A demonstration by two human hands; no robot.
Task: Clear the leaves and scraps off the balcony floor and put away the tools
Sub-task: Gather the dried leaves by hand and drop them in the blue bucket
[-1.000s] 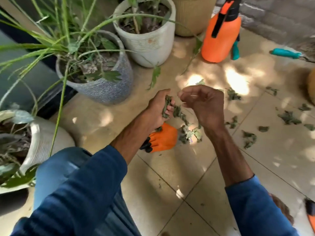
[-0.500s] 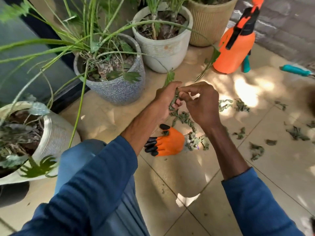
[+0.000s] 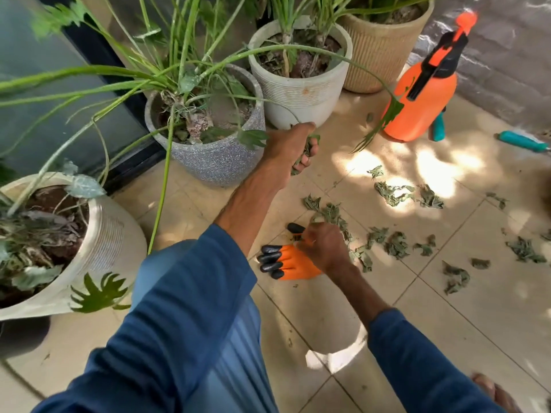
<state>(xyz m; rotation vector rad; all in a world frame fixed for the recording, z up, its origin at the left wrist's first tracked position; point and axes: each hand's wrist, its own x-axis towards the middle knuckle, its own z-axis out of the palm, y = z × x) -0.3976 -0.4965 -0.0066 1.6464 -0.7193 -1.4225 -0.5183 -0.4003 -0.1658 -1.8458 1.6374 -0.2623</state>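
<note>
My left hand [image 3: 290, 147] is raised in front of the grey speckled pot [image 3: 208, 156], fingers curled round a bunch of dry green leaves. My right hand [image 3: 323, 245] is down at the tiled floor, fingers bent over the orange glove with black claw tips [image 3: 283, 262] and the edge of a leaf pile [image 3: 331, 211]; whether it holds anything is blurred. More dry leaf scraps [image 3: 396, 244] lie scattered across the tiles to the right. An orange pump sprayer [image 3: 423, 99] stands at the back, and a teal-handled tool [image 3: 523, 141] lies on the floor at the far right.
A white ribbed pot [image 3: 301, 93] and a tan pot [image 3: 384, 52] stand behind the grey one. A cream pot [image 3: 101, 248] sits at the left. Long green stems arch over the floor. A dark glass door runs along the left, a brick wall at the back right.
My hands have parted: the left lifted away toward the pots with its leaves, the right dropped to the floor by the orange glove. The view has tilted up.
</note>
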